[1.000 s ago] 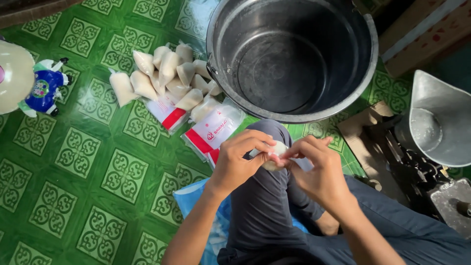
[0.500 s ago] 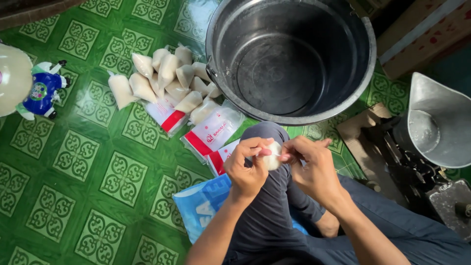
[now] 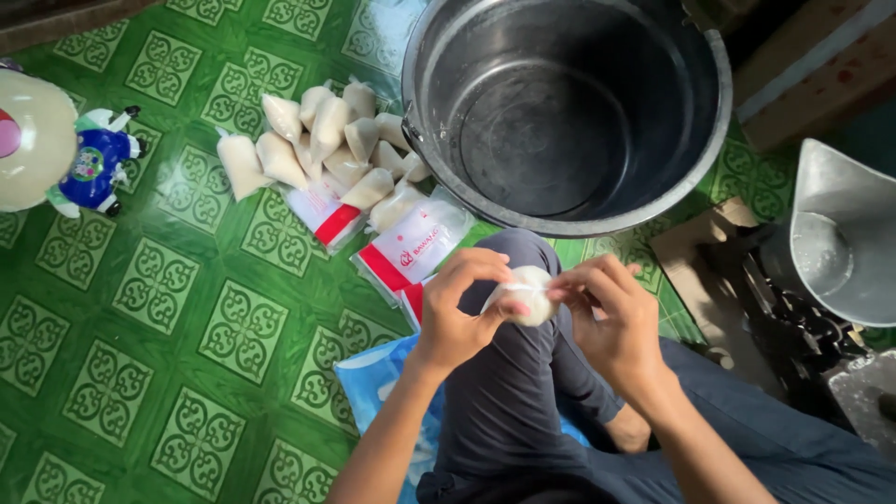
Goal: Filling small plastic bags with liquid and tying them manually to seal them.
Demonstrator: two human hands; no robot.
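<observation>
Holding a small filled white pouch (image 3: 528,295) over the raised knee (image 3: 523,355), both hands worked together: left hand (image 3: 459,313) had its grip clamped on the pouch body, right hand (image 3: 611,313) pinched its top end. Pile of similar filled pouches (image 3: 322,149) lay on green tiled floor (image 3: 168,308) beside a large metal pot (image 3: 560,103).
</observation>
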